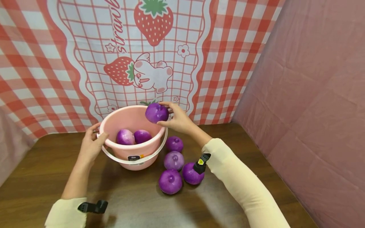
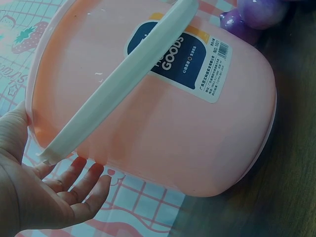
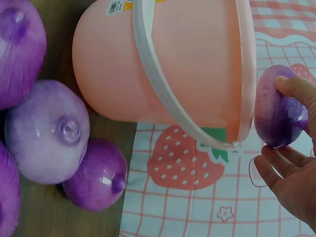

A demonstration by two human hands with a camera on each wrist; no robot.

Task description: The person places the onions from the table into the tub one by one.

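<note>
A pink bucket [image 1: 119,152] with a white handle [image 2: 118,94] stands on the table, two purple onions [image 1: 125,137] lying inside it. My left hand [image 1: 92,144] grips the bucket's left rim, thumb on the edge and fingers along the outer wall. Over the right side of the rim, my right hand [image 1: 178,118] holds another purple onion [image 1: 156,113] between thumb and fingers. That held onion also shows beside the bucket's rim in the right wrist view, where the right hand [image 3: 291,173] has its thumb across it.
Several more purple onions [image 1: 170,181] sit close together on the wooden table [image 1: 128,199], right of the bucket. A strawberry-print cloth [image 1: 228,63] hangs directly behind the bucket. Pink fabric [image 1: 308,79] borders the table on the right.
</note>
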